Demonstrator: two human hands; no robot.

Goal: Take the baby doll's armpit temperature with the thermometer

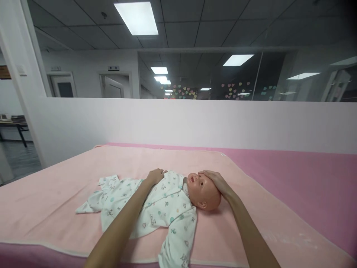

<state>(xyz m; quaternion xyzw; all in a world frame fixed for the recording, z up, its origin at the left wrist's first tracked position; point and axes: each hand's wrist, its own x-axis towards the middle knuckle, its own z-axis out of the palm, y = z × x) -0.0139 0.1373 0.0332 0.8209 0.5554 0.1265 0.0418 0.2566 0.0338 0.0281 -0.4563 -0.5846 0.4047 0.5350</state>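
A baby doll [202, 191] in a white patterned romper [156, 203] lies on its back on a pale pink blanket [55, 201], head to the right. My left hand [155, 175] rests on the doll's far side at the chest, fingers curled over the cloth. My right hand [216, 181] cups the top of the doll's head, fingers lying along the forehead. The doll's legs point left and one sleeve spreads toward me.
The blanket covers a darker pink bed surface [306, 178]. A low white partition wall [178, 123] runs behind the bed, with glass panels above it. At far left an opening shows a dark table [13, 126].
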